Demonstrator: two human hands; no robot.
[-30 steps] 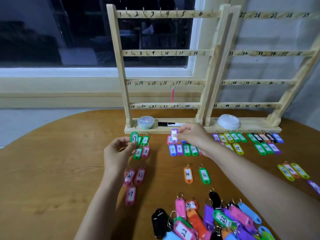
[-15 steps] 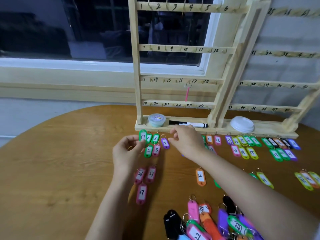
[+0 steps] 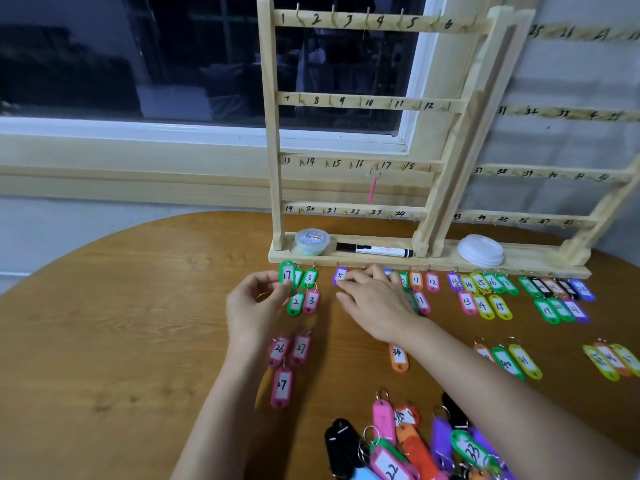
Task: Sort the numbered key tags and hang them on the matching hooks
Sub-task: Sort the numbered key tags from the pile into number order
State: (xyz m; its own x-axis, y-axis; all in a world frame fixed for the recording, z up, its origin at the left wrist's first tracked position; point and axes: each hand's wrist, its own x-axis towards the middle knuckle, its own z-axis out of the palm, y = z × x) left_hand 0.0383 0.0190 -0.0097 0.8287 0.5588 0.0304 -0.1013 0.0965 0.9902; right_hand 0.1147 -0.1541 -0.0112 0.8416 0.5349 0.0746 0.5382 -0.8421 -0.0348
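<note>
My left hand (image 3: 254,306) pinches a green tag numbered 17 (image 3: 287,276), held upright just above the table. My right hand (image 3: 375,299) lies flat over a row of sorted tags, its fingertips touching a purple tag numbered 5 (image 3: 340,275) that rests on the table. The wooden hook rack (image 3: 349,24) stands behind with numbered hooks; one pink tag (image 3: 372,190) hangs near hook 17. Sorted tags lie in rows along the rack's base, such as green 3 (image 3: 309,278) and pink 12 (image 3: 432,282). A loose pile of tags (image 3: 415,445) sits at the near edge.
On the rack's base shelf (image 3: 540,263) stand a small light blue tub (image 3: 311,241), a black marker (image 3: 374,250) and a white lid (image 3: 480,250). Pink tags 26 and 27 (image 3: 289,349) lie by my left wrist. An orange tag 34 (image 3: 398,358) lies under my right forearm. A window is behind.
My right hand carried the purple 5 tag leftwards from the middle rows and set it down beside the green 3. My left hand kept hold of the green 17 tag. The view shifted left.
</note>
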